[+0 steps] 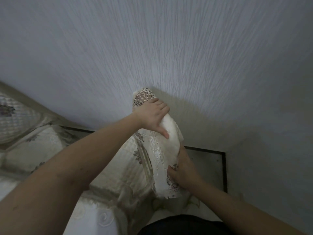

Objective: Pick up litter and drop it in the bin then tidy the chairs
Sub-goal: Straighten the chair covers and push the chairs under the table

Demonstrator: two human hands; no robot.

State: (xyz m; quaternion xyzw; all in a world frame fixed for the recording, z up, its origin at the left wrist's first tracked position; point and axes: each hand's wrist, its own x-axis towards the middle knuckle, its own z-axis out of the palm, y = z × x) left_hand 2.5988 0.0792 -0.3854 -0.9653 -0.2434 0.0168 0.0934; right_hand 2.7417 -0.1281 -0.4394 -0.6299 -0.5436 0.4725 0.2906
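Observation:
A cream cushion (pixel 160 150) with a floral print stands on edge at the right end of a sofa (pixel 118 167), leaning toward the wall. My left hand (pixel 152 114) lies over its upper end, fingers wrapped over the edge and thumb pointing down its face. My right hand (pixel 181 173) holds its lower right side, fingers curled into the fabric. No litter, bin or chair shows in this view.
A textured pale wall (pixel 169 48) fills the upper view. The quilted cream sofa cover runs left, with another back cushion (pixel 15 119) at far left. A strip of grey floor (pixel 208 163) with a dark skirting line lies right of the sofa.

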